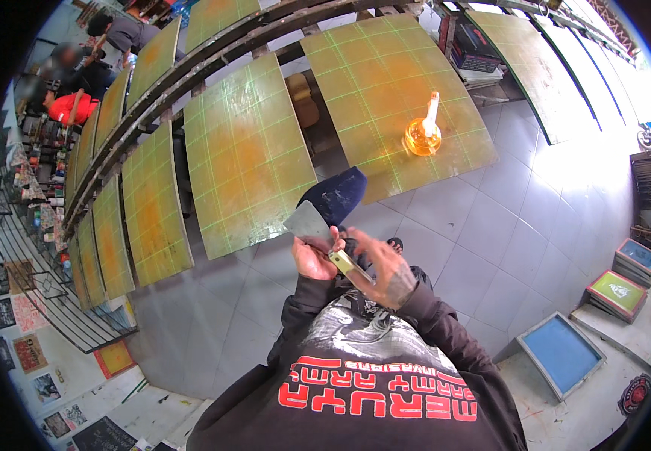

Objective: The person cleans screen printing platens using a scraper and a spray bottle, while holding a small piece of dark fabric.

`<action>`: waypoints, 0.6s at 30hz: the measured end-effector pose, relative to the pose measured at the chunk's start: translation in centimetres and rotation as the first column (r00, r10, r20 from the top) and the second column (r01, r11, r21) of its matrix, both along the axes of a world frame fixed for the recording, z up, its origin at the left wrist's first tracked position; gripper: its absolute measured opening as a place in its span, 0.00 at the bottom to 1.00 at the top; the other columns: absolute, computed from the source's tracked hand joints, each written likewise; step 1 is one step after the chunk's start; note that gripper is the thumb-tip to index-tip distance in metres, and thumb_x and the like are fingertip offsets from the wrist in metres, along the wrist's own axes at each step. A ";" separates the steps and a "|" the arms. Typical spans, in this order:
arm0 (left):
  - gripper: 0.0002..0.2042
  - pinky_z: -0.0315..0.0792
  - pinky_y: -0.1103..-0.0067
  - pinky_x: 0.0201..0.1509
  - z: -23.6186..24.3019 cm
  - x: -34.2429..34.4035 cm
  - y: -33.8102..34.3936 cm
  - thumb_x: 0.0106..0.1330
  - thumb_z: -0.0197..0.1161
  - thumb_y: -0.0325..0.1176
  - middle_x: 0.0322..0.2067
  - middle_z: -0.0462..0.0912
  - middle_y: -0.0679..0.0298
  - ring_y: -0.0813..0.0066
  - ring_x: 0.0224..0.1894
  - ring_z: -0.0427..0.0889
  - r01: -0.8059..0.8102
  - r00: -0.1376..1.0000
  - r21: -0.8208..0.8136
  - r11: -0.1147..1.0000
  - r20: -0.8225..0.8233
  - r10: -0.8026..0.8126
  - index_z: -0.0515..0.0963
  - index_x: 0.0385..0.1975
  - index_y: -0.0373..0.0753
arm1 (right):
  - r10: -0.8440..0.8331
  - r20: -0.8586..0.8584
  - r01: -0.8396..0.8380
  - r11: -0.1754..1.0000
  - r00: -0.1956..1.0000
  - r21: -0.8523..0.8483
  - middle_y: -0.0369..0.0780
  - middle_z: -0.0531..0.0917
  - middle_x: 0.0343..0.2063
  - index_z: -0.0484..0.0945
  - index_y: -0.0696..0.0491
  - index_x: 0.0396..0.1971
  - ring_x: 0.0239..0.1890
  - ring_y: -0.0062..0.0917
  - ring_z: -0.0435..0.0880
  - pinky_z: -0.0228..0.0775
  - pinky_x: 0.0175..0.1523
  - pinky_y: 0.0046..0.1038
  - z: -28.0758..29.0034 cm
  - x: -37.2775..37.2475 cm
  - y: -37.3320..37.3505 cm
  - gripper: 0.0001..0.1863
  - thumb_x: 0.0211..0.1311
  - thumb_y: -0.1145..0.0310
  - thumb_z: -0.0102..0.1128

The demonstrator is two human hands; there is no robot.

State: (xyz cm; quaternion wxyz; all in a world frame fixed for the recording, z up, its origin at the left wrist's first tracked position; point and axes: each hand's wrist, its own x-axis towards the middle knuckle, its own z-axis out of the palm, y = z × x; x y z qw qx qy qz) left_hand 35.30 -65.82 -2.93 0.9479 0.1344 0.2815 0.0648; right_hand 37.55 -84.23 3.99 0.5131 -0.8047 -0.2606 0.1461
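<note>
The left hand (315,258) closes around the narrow base of a flat-bladed tool (307,221), whose wide grey blade points ahead and to the left of the fingers. The right hand (387,272) is beside it, fingers stretched over the tool's pale handle (346,264); whether it grips or only touches, I cannot tell. Just beyond the hands, partly behind the blade, is a dark blue thing (336,193) of unclear kind. Ahead and to the left is a yellowish panel (246,154) with green grid lines; ahead and to the right, a similar panel (374,83) carries a round bottle (423,139) of orange liquid. Grey floor tiles (446,248) spread below the hands, and well apart to their right rests a blue-faced frame (562,355). Far ahead on the left is a person in red (73,108).
</note>
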 end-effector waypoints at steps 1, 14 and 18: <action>0.17 0.72 0.68 0.29 0.6 0.4 -0.5 0.72 0.44 0.50 0.38 0.80 0.68 0.64 0.38 0.81 -0.003 0.998 -0.012 1.000 0.068 0.004 0.75 0.46 0.47 | -0.058 -0.012 0.058 0.998 0.998 -0.005 0.43 0.79 0.43 0.63 0.52 0.65 0.48 0.38 0.79 0.72 0.52 0.36 -0.4 0.7 -1.2 0.36 0.54 0.68 0.66; 0.21 0.70 0.69 0.28 -1.1 8.3 2.9 0.69 0.45 0.54 0.46 0.78 0.66 0.60 0.39 0.80 -0.172 0.985 0.188 0.967 0.052 0.165 0.74 0.51 0.48 | -0.433 0.282 0.456 0.890 0.856 -0.019 0.49 0.63 0.65 0.48 0.55 0.71 0.67 0.43 0.62 0.57 0.69 0.41 -5.9 17.4 -6.8 0.54 0.49 0.59 0.74; 0.20 0.70 0.69 0.27 -0.8 10.1 2.7 0.69 0.46 0.53 0.47 0.78 0.66 0.60 0.39 0.80 -0.229 0.969 0.168 0.959 0.132 0.208 0.74 0.51 0.49 | -0.430 0.348 0.440 0.896 0.833 0.052 0.47 0.67 0.62 0.55 0.55 0.68 0.66 0.41 0.66 0.60 0.67 0.38 -7.6 24.0 -4.6 0.47 0.50 0.62 0.72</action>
